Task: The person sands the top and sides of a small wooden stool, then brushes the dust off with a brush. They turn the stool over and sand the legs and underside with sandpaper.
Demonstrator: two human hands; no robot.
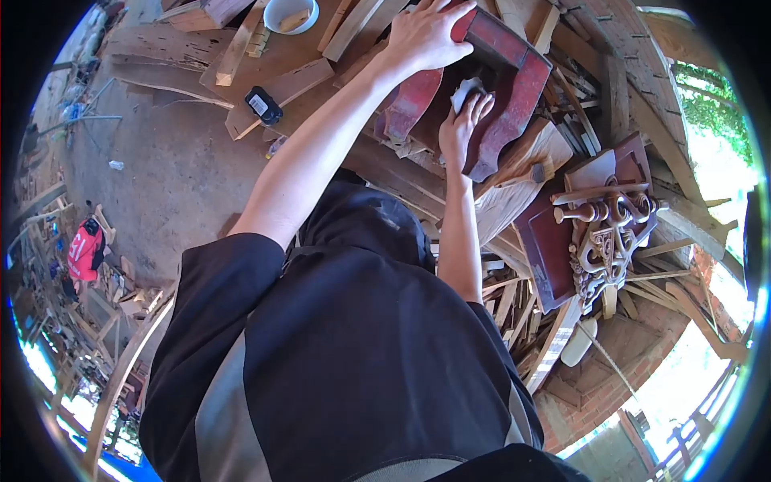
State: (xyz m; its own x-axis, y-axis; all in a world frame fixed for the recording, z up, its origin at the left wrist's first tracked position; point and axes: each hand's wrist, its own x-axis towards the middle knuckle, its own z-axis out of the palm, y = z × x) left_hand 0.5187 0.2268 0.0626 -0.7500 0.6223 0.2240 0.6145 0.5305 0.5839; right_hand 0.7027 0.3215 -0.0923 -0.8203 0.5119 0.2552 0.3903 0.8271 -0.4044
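A red-painted wooden piece with scalloped edges (514,104), hollow like a box or a stand, is tilted at the top of the view. My left hand (426,38) grips its upper left edge, thumb and fingers apart around the rim. Inside the hollow, my right hand (464,120) presses a crumpled white cloth or paper (464,92) against the dark inner face, fingers bent over it. To the right lies a carved wooden ornament (606,241) on a dark red panel (546,241).
A white bowl (291,14) with a wood piece in it stands at the top left. A black device with a white label (263,105) rests near loose boards. Wood offcuts (530,173) crowd around the red piece. A person in a red shirt (85,251) is far left.
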